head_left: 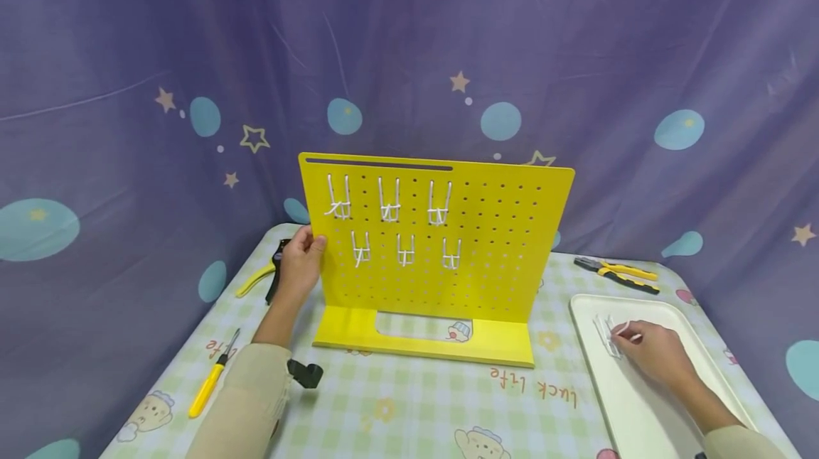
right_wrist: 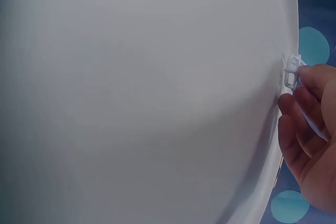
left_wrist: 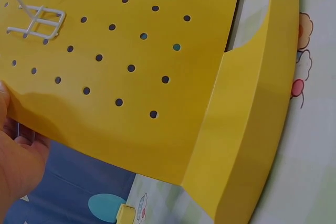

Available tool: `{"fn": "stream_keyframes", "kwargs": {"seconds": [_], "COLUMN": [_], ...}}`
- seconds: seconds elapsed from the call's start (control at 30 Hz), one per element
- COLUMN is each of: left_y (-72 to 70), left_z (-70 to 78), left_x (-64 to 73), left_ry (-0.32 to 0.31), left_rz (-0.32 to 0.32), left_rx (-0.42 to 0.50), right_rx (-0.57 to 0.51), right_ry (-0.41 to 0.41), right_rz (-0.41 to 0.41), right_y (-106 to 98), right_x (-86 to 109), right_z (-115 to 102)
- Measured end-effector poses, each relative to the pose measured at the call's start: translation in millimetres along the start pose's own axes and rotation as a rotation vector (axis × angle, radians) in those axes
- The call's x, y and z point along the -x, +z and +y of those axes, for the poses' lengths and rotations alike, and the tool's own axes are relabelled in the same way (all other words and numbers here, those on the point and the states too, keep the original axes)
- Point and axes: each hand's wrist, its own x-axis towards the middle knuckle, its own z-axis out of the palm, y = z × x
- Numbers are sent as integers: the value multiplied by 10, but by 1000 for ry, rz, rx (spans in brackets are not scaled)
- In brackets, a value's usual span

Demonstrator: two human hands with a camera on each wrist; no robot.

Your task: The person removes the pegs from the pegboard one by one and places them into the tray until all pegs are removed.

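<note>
The left hand (head_left: 301,263) grips the left edge of a yellow board (head_left: 429,281) about halfway up, thumb on the near face and fingers round behind. The board stands upright on its base on the checked tablecloth (head_left: 384,438), between the two hands. Its long axis runs left to right, with the right end slightly nearer, and its holed face points to the near side. A long slot along the top edge starts at the left and stops past the middle.

Six white hooks (head_left: 389,212) sit on its left and middle parts, three above three, their prongs pointing toward the near side.

Well to the right, the right hand (head_left: 659,356) pinches a small white hook (right_wrist: 291,72) between thumb and finger at the far part of a white tray (head_left: 646,416). More loose hooks (head_left: 604,335) lie in the tray just left of the fingertips, their long axes running far to near, near ends angled slightly right. Pliers (head_left: 604,271) lie beyond the tray; a screwdriver (head_left: 207,389) lies at the left.
</note>
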Motion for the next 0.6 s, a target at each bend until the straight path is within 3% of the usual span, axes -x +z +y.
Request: {"fn": "stream_keyframes", "kwargs": {"seconds": [0.23,0.6], "left_y": [15,11], "left_z": [6,-7], "left_x": [4,-7], "left_ry": [-2,-15], "left_rz": [6,-4], "left_rx": [8,54], "right_rx": [-9,-18], "right_ry": [-35,-86], "right_rz": [28,191], "right_y": [-68,-489], "right_x": [15,-98], "right_z": [-35,-244]}}
